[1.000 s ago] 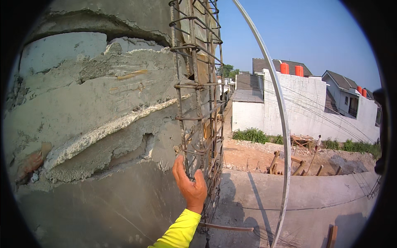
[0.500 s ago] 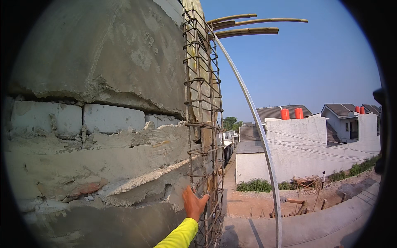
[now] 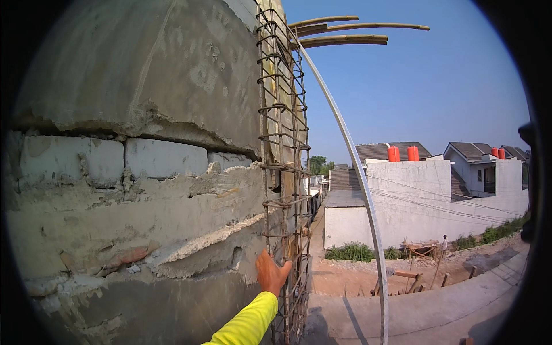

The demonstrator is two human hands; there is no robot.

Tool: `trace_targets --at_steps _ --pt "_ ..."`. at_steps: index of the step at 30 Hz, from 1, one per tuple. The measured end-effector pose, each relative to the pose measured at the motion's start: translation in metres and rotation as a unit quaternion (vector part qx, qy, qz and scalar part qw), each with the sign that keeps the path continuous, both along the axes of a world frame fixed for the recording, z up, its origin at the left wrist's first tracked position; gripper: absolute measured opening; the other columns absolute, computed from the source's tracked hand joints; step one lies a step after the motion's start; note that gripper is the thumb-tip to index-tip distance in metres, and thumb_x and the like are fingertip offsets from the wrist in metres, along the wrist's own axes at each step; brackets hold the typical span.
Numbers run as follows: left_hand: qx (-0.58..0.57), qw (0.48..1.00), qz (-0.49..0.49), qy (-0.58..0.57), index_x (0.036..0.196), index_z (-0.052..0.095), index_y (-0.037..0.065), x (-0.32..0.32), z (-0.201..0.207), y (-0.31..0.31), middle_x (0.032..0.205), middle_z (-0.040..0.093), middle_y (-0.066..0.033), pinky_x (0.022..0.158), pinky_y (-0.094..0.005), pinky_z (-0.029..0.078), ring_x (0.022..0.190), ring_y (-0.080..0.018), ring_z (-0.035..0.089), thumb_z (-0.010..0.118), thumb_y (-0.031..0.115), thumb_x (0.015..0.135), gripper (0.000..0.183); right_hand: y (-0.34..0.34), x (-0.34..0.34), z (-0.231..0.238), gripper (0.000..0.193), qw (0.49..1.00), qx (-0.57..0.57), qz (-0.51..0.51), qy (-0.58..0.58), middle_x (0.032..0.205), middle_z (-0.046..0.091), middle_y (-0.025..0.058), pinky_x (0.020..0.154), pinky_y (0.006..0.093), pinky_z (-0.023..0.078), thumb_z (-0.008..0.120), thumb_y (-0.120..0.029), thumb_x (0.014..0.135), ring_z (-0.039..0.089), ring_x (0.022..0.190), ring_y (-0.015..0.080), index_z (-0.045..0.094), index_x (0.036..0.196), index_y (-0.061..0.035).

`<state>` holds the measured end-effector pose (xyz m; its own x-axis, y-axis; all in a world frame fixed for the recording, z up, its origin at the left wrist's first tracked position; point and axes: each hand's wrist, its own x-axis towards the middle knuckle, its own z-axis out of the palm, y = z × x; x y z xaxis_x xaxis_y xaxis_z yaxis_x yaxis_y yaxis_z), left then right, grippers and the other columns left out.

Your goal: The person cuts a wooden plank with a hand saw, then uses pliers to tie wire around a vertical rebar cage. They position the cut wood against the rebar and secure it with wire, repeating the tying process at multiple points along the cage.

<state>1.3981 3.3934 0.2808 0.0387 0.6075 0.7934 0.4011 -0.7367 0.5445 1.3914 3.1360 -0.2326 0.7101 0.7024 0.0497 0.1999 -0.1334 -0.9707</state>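
Observation:
A tall column cage of rusty steel rebar (image 3: 280,138), with vertical bars and tied square stirrups, stands at the end of the wall. My left hand (image 3: 272,273), in a bright yellow sleeve, grips the cage's near left bar low down. Its back faces me and the thumb points right; the fingertips are hidden behind the bar. Left of the hand is the rough wall (image 3: 190,305), with patchy grey mortar and a row of pale blocks (image 3: 165,158) in a recess. My right hand is out of view.
A long pale pole (image 3: 352,144) slants down just right of the cage. Bamboo poles (image 3: 368,27) jut out overhead. Far below lie a concrete strip (image 3: 402,307), bare earth and a timber frame (image 3: 424,250). White-walled houses (image 3: 408,201) with red tanks stand beyond.
My view has shifted slightly, so the wall and cage sit a little further right and the houses a little further left. My left hand keeps its place on the cage.

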Motion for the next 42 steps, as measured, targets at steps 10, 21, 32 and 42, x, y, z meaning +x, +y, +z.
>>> trace_targets --at_steps 10,21,32,42 --pt "0.035 0.999 -0.004 0.02 0.139 0.041 -0.007 -0.01 -0.003 0.004 0.126 0.056 -0.0241 0.099 -0.0497 0.045 0.122 -0.0416 0.05 0.079 0.033 0.081 0.08 -0.003 -0.002 0.025 0.03 0.997 -0.023 -0.067 -0.015 0.094 0.069 0.0231 0.082 0.0476 0.051 0.065 -0.028 0.094 0.066 0.091 0.0396 0.066 0.112 -0.0038" --pt "0.014 0.998 -0.01 0.054 0.148 0.033 -0.006 -0.014 -0.006 0.004 0.13 0.053 -0.0244 0.1 -0.0497 0.046 0.125 -0.0414 0.048 0.074 0.034 0.086 0.084 -0.005 0.022 0.129 0.037 0.976 0.195 -0.062 0.077 0.119 0.061 0.026 0.093 0.0489 0.048 0.069 -0.019 0.091 0.059 0.111 0.0436 0.06 0.122 -0.0005" --pt "0.025 0.997 -0.022 0.067 0.151 0.029 -0.007 -0.018 -0.006 0.005 0.132 0.05 -0.0246 0.1 -0.0494 0.046 0.127 -0.0413 0.046 0.075 0.033 0.086 0.09 -0.028 0.0 0.307 0.048 0.935 0.353 0.014 -0.026 0.131 0.055 0.0141 0.1 0.0362 0.046 0.057 0.009 0.091 0.056 0.116 0.0211 0.047 0.136 -0.0047" --pt "0.005 0.995 -0.073 0.062 0.16 0.018 0.006 -0.028 0.0 -0.003 0.132 0.051 -0.022 0.097 -0.0513 0.046 0.126 -0.041 0.047 0.075 0.03 0.085 0.098 -0.06 0.028 0.349 0.036 0.92 0.383 -0.079 -0.029 0.118 0.06 0.0139 0.083 0.032 0.049 0.06 0.006 0.085 0.061 0.097 0.0186 0.053 0.119 -0.0032"
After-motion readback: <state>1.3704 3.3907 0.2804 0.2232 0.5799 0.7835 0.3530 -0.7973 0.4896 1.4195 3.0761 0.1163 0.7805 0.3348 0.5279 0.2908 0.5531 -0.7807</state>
